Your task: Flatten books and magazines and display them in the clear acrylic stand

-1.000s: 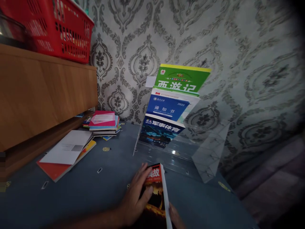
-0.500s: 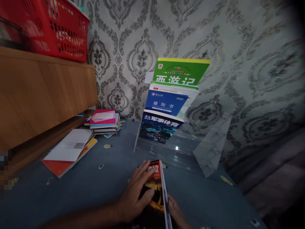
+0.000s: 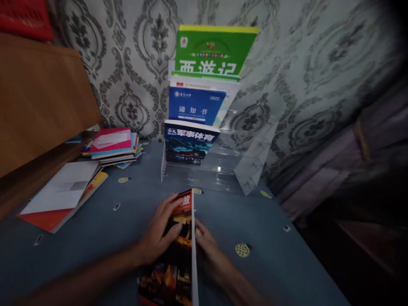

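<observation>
A book [image 3: 178, 255] with a dark cover, fiery pictures and a red title band stands tilted between my hands, low in the middle of the head view. My left hand [image 3: 162, 231] lies across its front cover, fingers reaching toward the top edge and the thumb on the picture. Against its right edge is my right hand [image 3: 210, 250], with some fingers hidden behind the book. Beyond them, a clear tiered rack [image 3: 251, 157] holds a dark blue book [image 3: 189, 146], a blue booklet [image 3: 196, 104] and a green book [image 3: 216, 46] on rising steps.
At the left lie a stack of books [image 3: 111, 142] and a white booklet [image 3: 63, 187] over an orange-red book [image 3: 47, 219]. A wooden cabinet [image 3: 44, 97] carrying a red basket [image 3: 27, 21] borders the patterned blue tabletop [image 3: 105, 238]. Curtain cloth [image 3: 334, 148] hangs at the right.
My view has turned, so the rack, stacks and basket appear farther left and higher. More of the book's cover and of my right hand shows. Both hands stay on the book.
</observation>
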A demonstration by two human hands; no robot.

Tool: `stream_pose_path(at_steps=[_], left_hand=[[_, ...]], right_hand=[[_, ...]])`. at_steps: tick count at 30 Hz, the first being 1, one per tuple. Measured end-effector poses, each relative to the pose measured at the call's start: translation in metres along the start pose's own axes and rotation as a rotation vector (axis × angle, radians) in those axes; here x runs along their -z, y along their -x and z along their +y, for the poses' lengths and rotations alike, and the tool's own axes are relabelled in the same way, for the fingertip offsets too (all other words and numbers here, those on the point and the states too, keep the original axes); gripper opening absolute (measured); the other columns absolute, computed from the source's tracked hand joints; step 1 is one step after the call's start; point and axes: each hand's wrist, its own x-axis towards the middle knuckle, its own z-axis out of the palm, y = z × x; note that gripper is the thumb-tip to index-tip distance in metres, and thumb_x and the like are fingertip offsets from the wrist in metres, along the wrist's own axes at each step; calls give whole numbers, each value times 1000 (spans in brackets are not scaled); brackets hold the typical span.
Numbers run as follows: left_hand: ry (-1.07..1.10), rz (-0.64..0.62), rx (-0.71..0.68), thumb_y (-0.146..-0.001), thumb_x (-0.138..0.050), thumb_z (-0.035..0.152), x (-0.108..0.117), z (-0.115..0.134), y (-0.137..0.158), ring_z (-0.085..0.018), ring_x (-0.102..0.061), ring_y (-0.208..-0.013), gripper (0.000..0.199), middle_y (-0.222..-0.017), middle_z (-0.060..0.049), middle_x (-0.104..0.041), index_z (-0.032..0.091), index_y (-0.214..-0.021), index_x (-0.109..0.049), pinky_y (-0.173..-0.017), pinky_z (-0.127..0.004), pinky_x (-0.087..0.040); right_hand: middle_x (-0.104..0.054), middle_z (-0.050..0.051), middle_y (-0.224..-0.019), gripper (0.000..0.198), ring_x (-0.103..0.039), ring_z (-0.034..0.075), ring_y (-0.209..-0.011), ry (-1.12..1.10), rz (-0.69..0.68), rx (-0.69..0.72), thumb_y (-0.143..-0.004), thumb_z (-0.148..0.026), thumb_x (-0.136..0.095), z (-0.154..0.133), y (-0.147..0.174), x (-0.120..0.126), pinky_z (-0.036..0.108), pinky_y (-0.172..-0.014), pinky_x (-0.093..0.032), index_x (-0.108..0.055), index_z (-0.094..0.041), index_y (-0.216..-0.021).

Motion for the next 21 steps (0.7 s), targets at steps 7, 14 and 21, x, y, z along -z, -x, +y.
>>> stream_pose_path(at_steps=[7,14,21], left_hand=[[-56,84,9,-98,-49,39,-3,11,2,-27,-48,-128,35,-131,-12,-53,22,-127,-55,-110,-46,-38],[85,-34,88,-98,-47,38,-2,24,3,-18,-56,-83,19,-89,-3,-59,21,-98,-55,-76,-31,-46],[382,-123,214,-89,-53,62,1,34,-5,-11,-44,-64,43,-70,3,-46,20,-77,-47,-60,-24,-39]], right_hand=[[-72,6,-116,71,-70,24,-106,67,-64,95,-69,-49,-87,-9,-1,-5,39,-96,-55,-59,-29,-131],[-68,7,-122,84,-68,23,-109,99,-164,114,-69,-52,-87,-1,-7,6,35,-88,-56,-49,-34,-142],[-69,5,-118,91,-68,21,-105,147,-124,105,-68,-50,-88,1,-7,10,30,-81,-55,-43,-36,-146]])
